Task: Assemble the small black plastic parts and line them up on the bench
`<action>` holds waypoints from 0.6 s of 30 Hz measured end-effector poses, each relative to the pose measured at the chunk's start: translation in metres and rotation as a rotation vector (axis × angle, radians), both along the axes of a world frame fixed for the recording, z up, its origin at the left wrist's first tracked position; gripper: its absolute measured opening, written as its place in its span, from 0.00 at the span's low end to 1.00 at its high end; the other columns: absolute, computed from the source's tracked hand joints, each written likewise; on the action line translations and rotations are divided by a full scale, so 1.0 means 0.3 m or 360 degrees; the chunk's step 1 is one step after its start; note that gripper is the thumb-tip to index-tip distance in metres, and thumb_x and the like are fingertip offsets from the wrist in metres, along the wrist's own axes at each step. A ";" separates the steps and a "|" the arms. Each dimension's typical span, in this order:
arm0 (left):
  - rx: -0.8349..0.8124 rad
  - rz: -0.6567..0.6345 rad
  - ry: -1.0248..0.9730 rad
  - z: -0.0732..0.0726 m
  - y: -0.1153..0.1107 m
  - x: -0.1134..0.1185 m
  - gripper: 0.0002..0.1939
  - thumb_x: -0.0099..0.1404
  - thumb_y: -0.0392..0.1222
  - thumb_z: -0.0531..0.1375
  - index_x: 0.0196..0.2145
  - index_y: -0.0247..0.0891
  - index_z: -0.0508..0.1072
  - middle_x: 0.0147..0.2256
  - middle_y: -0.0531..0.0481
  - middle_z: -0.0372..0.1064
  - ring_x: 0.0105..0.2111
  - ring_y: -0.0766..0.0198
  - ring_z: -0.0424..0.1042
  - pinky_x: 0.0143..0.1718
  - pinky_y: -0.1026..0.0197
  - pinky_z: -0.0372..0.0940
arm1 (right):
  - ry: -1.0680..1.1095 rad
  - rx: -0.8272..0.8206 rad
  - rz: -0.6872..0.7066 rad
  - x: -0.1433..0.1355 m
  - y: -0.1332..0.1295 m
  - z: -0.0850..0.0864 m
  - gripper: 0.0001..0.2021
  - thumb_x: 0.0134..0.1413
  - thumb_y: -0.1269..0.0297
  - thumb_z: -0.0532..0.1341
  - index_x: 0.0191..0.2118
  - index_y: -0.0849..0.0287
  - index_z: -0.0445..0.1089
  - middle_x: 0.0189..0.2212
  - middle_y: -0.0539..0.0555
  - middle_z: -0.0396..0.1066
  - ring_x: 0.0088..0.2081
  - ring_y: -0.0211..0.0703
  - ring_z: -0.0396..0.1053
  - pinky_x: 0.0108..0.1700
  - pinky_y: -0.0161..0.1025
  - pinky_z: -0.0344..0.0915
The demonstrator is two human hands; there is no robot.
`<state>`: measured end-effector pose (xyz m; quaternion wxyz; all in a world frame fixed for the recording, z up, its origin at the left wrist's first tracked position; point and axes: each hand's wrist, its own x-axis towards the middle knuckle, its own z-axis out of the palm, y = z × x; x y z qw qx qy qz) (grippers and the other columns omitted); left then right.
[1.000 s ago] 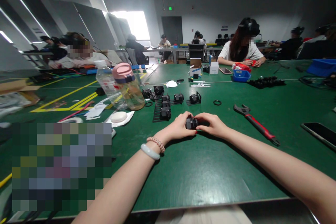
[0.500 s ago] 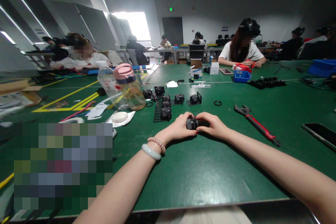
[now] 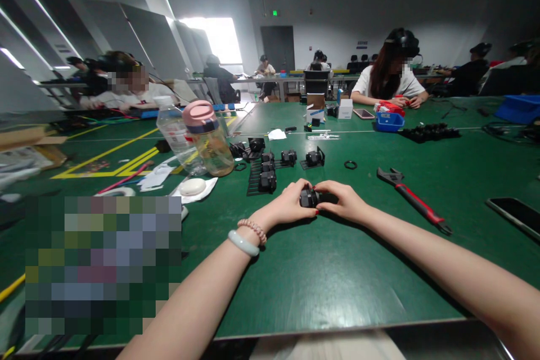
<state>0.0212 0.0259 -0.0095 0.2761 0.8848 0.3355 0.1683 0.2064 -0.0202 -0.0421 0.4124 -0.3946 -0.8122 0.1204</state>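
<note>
A small black fitting with a faceted body [image 3: 309, 198] is held just above or on the green table; I cannot tell which. My left hand [image 3: 289, 201] wraps its thumb and fingers round the fitting's left side. From the right, the fingertips of my right hand [image 3: 343, 199] close on its other end. Beyond my hands are similar black fittings on slotted bases [image 3: 267, 181], one more standing alone [image 3: 313, 157]. A black hexagonal ring nut [image 3: 350, 165] lies flat past my right hand. Right of that hand rests an adjustable wrench [image 3: 415, 201] with a red and black handle.
A pink-lidded bottle [image 3: 206, 140] and a clear plastic bottle [image 3: 171, 129] stand at left, beside a white round item on paper [image 3: 193, 187]. A phone [image 3: 517, 216] lies at right. Further back are a blue bin [image 3: 388, 121] and small boxes [image 3: 345, 109]. Co-workers sit across the table.
</note>
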 end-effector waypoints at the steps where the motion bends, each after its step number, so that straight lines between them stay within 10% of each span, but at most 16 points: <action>1: -0.0002 0.0001 0.0000 -0.001 0.000 0.000 0.28 0.44 0.49 0.61 0.43 0.40 0.61 0.37 0.49 0.60 0.38 0.58 0.62 0.41 0.55 0.58 | -0.0002 -0.0030 -0.0013 0.000 0.001 0.000 0.17 0.45 0.64 0.60 0.44 0.56 0.63 0.40 0.55 0.67 0.42 0.43 0.65 0.44 0.42 0.62; 18: 0.0040 -0.0008 -0.0002 -0.010 0.007 0.001 0.27 0.44 0.48 0.61 0.42 0.40 0.61 0.36 0.49 0.60 0.36 0.60 0.62 0.39 0.57 0.59 | -0.0046 -0.0126 -0.0163 -0.026 0.002 -0.002 0.11 0.54 0.63 0.52 0.42 0.59 0.65 0.36 0.56 0.66 0.39 0.41 0.64 0.42 0.39 0.61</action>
